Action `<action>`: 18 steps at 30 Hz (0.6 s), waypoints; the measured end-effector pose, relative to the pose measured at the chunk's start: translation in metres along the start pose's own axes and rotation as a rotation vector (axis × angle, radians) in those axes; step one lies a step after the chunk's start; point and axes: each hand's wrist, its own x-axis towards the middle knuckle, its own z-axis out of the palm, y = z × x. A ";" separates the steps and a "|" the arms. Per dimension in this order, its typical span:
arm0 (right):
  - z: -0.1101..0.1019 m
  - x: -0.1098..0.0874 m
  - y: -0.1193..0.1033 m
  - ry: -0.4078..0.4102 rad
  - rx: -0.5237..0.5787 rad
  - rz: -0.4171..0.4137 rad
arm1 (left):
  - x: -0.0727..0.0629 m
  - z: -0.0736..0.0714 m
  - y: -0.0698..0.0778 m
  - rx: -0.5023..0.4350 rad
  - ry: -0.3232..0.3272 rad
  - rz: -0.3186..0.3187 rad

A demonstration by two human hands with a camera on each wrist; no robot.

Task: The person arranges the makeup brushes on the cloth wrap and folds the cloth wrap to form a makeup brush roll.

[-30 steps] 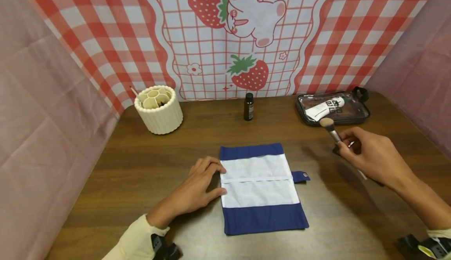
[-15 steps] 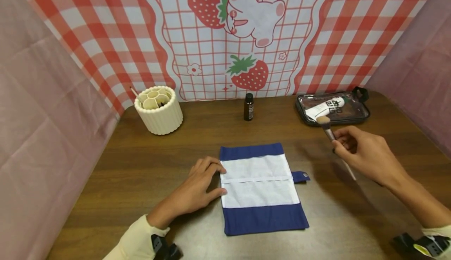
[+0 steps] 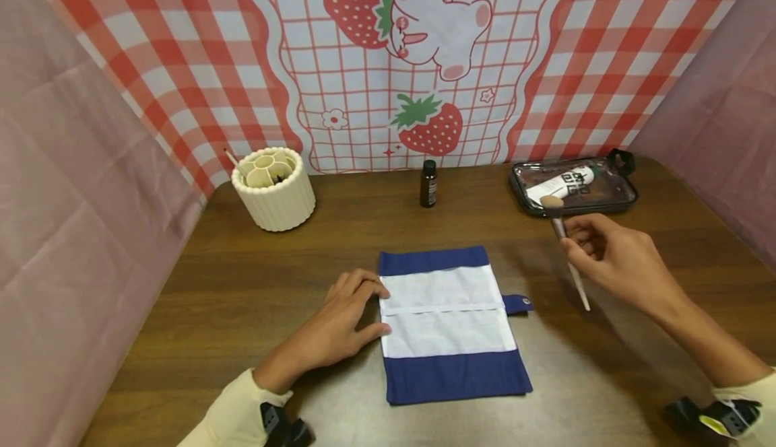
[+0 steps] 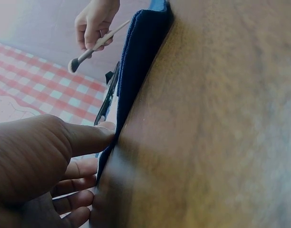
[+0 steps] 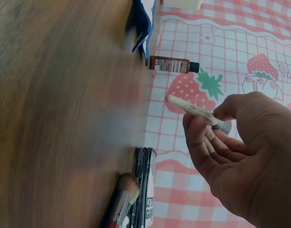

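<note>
My right hand (image 3: 633, 265) pinches a makeup brush (image 3: 559, 227) between thumb and fingers, held above the table to the right of the cloth. Its tan bristles point up and away, and its pale handle slants down. A navy-and-white fabric brush roll (image 3: 447, 332) lies unfolded, its snap tab (image 3: 517, 303) sticking out to the right. On the roll's left edge rest the thumb and fingertips of my left hand (image 3: 333, 329). The left wrist view shows that thumb right at the navy edge (image 4: 136, 61). Another brush (image 5: 122, 199) lies on the table in the right wrist view.
A cream ribbed holder (image 3: 274, 198) with compartments stands back left. Behind the roll is a small dark bottle (image 3: 428, 188). At the back right lies a clear black-edged case (image 3: 606, 203) with a white tube (image 3: 560, 186) in it. A checked cloth (image 3: 200, 50) hangs behind.
My right hand has moved left with the brush, bringing it nearer the roll, and the brush has turned more upright. My left hand and the roll have stayed in place.
</note>
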 end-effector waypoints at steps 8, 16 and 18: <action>0.003 0.004 -0.006 -0.066 0.133 0.096 | 0.000 0.000 0.000 -0.001 0.003 0.001; 0.005 0.008 -0.012 -0.144 0.318 0.189 | 0.000 0.000 0.000 -0.005 0.007 0.001; 0.005 0.010 -0.014 -0.161 0.367 0.216 | 0.000 0.001 0.000 -0.005 0.009 0.002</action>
